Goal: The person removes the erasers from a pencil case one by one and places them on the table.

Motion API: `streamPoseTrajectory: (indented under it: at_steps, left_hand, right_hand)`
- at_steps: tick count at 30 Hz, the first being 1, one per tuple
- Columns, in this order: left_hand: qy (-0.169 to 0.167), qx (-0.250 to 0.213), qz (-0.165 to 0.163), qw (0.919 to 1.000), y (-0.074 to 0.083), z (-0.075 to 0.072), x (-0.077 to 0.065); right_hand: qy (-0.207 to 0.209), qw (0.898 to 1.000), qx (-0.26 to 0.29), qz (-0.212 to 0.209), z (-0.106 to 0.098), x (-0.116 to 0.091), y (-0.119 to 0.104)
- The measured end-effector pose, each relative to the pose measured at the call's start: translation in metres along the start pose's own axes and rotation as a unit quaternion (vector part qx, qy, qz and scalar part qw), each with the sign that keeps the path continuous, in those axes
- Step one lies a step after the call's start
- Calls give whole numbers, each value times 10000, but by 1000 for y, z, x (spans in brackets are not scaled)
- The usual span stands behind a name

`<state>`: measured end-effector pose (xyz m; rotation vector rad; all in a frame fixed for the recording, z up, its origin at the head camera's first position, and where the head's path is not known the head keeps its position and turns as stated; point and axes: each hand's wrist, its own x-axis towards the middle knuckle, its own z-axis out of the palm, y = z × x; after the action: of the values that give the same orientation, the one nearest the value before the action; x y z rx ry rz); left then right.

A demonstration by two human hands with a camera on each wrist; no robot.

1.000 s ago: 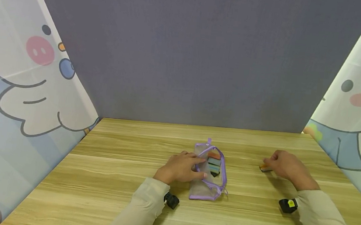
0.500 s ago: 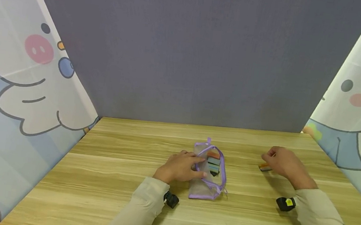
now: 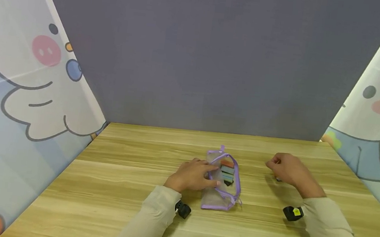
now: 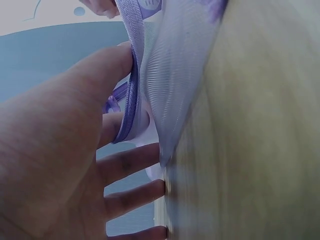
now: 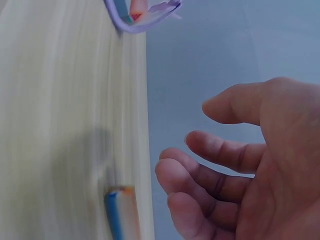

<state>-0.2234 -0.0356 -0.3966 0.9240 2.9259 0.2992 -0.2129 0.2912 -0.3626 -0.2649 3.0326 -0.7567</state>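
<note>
A mesh pouch (image 3: 208, 195) with purple zipper trim lies unzipped on the table. Several small orange, grey-blue and green blocks (image 3: 227, 169) show in its opening. My left hand (image 3: 194, 175) lies over the pouch's left side, thumb and index finger at the zipper edge (image 4: 132, 95); the other fingers stretch down to the tabletop in the left wrist view. My right hand (image 3: 287, 169) hovers right of the pouch, fingers loosely bent, holding nothing. Below it lies a small rectangular block (image 5: 122, 212) with blue, white and orange sides, mostly hidden by the hand in the head view.
The wooden table (image 3: 129, 158) ends at a grey panel (image 3: 200, 57) behind. Cartoon-printed sheets (image 3: 38, 89) flank it on the left and right. A black camera sits at each wrist.
My right hand has risen off the small block and shifted left; the block stays on the table. My left hand keeps its place on the pouch.
</note>
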Motion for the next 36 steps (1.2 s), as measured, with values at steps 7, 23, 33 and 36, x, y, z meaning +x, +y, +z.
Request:
streamPoseTrajectory:
  at_steps: [7,23,33,36]
  left_hand:
    - [26,-21,19,10000,0,0,1]
    - [216,-160,23,9996,-3,0,0]
    - [138,-139,-41,9998,-2,-1,0]
    - [145,-116,-41,9998,-2,0,1]
  right_hand:
    - [-75,9998,192,-86,4,5,-10]
    - [-420,9963,751,-46,2,13,-36]
    - [-652,9940,870,-153,0,17,-45]
    - [-720,9935,857,-195,0,18,-46]
